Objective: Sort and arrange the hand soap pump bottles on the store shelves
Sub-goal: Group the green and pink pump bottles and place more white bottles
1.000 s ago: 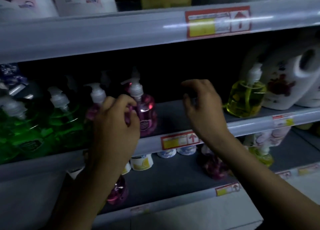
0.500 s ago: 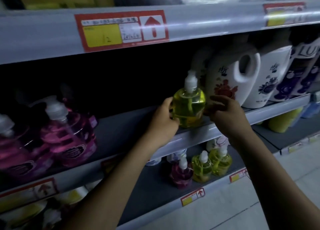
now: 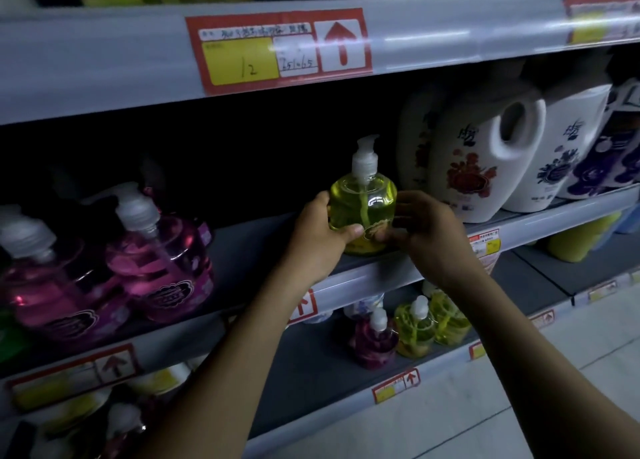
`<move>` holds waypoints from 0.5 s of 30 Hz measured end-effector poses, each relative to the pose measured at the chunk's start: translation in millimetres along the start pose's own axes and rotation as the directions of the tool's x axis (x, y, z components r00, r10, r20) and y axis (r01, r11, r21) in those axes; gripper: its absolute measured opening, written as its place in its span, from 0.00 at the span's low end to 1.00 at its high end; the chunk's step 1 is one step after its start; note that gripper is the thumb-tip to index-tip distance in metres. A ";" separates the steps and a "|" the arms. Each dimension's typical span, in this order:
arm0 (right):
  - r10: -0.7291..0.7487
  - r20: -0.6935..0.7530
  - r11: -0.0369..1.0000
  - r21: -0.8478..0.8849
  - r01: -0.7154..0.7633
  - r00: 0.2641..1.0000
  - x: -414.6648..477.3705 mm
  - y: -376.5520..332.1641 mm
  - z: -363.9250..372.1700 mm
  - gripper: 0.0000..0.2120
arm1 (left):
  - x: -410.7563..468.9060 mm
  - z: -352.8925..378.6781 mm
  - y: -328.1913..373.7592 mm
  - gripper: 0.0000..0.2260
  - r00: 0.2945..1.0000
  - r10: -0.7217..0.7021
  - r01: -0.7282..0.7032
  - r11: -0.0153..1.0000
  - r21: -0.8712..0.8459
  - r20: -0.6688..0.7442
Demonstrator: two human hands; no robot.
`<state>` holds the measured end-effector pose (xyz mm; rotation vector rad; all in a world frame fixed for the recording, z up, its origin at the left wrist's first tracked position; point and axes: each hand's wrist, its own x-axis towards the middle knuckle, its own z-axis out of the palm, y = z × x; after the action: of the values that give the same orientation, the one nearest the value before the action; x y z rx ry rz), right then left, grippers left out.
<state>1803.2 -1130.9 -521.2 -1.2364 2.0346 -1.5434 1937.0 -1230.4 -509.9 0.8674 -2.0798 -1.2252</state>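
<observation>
A yellow pump bottle (image 3: 362,200) with a white pump stands at the front of the middle shelf (image 3: 374,271). My left hand (image 3: 320,238) grips its left side, thumb across the lower front. My right hand (image 3: 427,231) holds its right side with curled fingers. Two pink pump bottles (image 3: 162,254) stand on the same shelf at the left. On the shelf below sit a small pink bottle (image 3: 375,342) and two small yellow bottles (image 3: 415,327).
Big white detergent jugs (image 3: 485,157) stand just right of the yellow bottle, with purple-patterned ones farther right. Between the pink bottles and the yellow one the shelf is bare and dark. Price labels (image 3: 277,50) line the shelf edges. Pale floor lies at the lower right.
Both hands left the pink bottles and went right to the yellow bottle. Since half a second ago they have closed round its sides; the view has shifted right.
</observation>
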 end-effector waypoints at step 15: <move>-0.122 0.166 0.986 -0.093 0.139 0.979 21.4 -41.0 106.7 0.16 | -31.4 -52.1 -8.8 0.21 0.902 -0.078 0.197 0.949 0.244 -0.425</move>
<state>1881.4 -1217.0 -519.4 -1.5096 1.9879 -1.3578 1997.4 -1237.1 -500.5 1.3021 -1.8891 -0.7322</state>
